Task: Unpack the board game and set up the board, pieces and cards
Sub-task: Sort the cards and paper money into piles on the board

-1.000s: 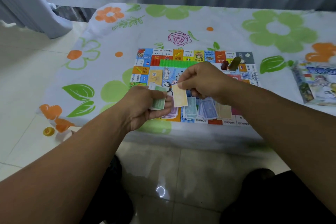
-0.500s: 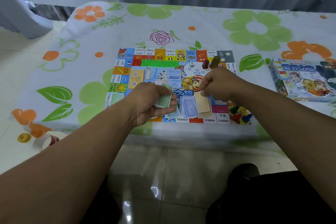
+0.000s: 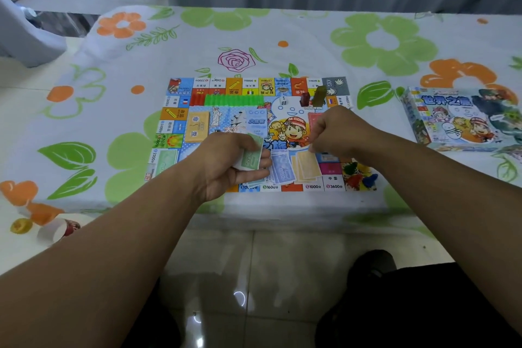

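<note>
The board (image 3: 285,133) lies flat on the flowered cloth (image 3: 282,28), close to the table's near edge. The left hand (image 3: 226,169) is over the board's near side, with fingers and thumb curled round a stack of green notes (image 3: 251,157) in a firm grip. Just right of that stack, blue notes (image 3: 282,169) are fanned on the board, and tan notes (image 3: 308,165) lie beside them, edges touching. The right hand (image 3: 343,133) is low over the tan notes, fingers curled, with the tips at the pile's far edge. Whether they pinch a note or only touch it cannot be told.

Along the far side runs a row of green houses (image 3: 233,99), with red houses (image 3: 197,99) at its left end. A die (image 3: 283,101) sits to the right of the row, and two pawns (image 3: 312,97) stand upright near the far right corner. A tan deck (image 3: 197,127) and a blue deck (image 3: 256,121) rest on the inner field. Coloured pieces (image 3: 358,175) are heaped on the near right corner. The box (image 3: 463,118) lies well off to the right, artwork up.
</note>
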A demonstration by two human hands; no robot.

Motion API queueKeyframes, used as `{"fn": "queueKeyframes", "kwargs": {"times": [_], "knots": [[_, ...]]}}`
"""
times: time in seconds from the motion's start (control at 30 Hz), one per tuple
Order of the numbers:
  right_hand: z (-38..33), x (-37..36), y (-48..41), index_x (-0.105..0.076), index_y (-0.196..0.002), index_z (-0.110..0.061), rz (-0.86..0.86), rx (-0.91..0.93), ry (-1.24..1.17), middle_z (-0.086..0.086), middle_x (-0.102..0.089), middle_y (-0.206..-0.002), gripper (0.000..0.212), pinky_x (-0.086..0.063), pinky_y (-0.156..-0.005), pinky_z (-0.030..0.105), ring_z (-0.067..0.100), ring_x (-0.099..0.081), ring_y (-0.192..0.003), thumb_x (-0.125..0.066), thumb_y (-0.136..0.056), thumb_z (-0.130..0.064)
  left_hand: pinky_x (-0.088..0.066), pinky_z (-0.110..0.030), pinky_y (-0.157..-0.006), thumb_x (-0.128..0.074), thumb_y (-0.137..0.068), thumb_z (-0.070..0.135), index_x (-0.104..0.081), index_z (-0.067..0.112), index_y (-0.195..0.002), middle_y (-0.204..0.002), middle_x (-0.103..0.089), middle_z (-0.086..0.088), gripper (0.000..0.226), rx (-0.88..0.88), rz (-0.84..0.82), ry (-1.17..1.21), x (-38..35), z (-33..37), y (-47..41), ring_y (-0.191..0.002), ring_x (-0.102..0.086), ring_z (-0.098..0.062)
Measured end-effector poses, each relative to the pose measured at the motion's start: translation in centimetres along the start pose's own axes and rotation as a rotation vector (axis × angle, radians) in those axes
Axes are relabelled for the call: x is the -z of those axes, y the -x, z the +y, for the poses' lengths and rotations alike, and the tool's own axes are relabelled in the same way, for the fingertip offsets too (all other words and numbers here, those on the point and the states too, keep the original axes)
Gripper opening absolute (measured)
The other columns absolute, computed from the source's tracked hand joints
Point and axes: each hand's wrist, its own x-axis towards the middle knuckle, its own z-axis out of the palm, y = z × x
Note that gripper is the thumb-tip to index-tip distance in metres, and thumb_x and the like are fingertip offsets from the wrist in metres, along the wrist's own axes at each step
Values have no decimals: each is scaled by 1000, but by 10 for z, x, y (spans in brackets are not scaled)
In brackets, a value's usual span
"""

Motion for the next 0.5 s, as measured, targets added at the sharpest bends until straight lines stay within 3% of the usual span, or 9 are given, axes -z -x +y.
{"fn": "queueKeyframes", "kwargs": {"times": [0.07,0.17,0.3,0.5], "knots": [[-5,-3,0,-75,-84,-5,-16,53,-36,7,-71,-87,4,-47,-65,28,19,-64,-84,-75,-84,-2,-64,-41,-71,-47,-95,-1,-58,-2,-113,-100,-72,-22,21,1,-11,40,2,1,3,-86,-72,-32],[-19,-11,4,-73,-88,-9,-81,148,-146,5,-69,-77,2,-43,-52,24,13,-57,-59,-73,-89,-9,-63,-42,-69,-43,-94,-8,-58,-6,-113,-109,-72,-26,24,-10,-24,60,6,0,5,-96,-73,-35],[-42,-28,6,-71,-95,-8,-185,225,-277,6,-75,-84,18,-43,-43,25,12,-58,-52,-71,-93,-26,-63,-41,-72,-52,-93,-13,-62,-5,-118,-109,-72,-24,28,-42,-34,45,16,1,9,-99,-73,-35],[-68,-48,3,-70,-94,-6,-184,266,-316,9,-69,-74,11,-44,-45,26,9,-58,-50,-76,-88,-14,-62,-35,-66,-60,-91,-10,-66,-2,-117,-112,-73,-18,27,-71,16,62,38,1,15,-97,-74,-30]]}}
